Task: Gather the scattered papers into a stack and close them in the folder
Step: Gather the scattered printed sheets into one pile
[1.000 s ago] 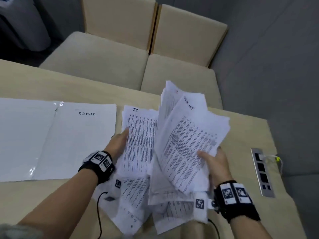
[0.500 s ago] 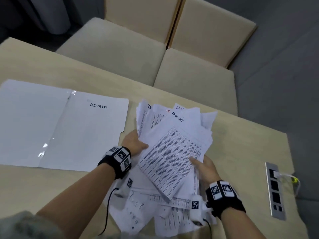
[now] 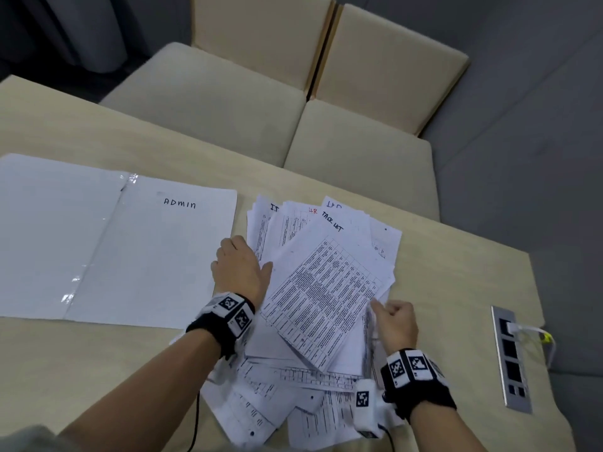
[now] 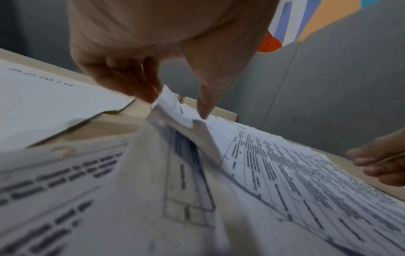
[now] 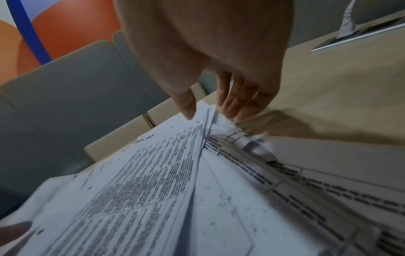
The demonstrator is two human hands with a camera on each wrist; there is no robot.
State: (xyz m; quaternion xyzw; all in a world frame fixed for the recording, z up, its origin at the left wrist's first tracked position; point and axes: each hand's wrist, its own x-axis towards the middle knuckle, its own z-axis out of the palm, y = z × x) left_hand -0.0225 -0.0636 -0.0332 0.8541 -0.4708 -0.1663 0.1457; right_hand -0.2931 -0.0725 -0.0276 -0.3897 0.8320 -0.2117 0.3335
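An untidy pile of printed papers (image 3: 326, 288) lies on the beige table (image 3: 456, 282), its top sheet headed "TASK LIST". More sheets fan out beneath it toward me (image 3: 261, 409). My left hand (image 3: 241, 269) grips the pile's left edge; in the left wrist view the thumb (image 4: 203, 109) lies on top with the fingers (image 4: 136, 86) underneath. My right hand (image 3: 391, 318) pinches the right edge, thumb (image 5: 188, 109) on top, fingers (image 5: 238, 104) along the side. The white folder (image 3: 107, 243), marked "ADMIN", lies open and flat to the left of the pile.
A metal socket panel (image 3: 512, 360) with a white cable plugged in is set into the table at the right. Two beige chairs (image 3: 208, 102) (image 3: 362, 158) stand against the far edge. The table's right edge runs just past the panel.
The bundle, held up and tilted a second ago, has come down flat onto the table. Both hands lowered with it and stay at its side edges.
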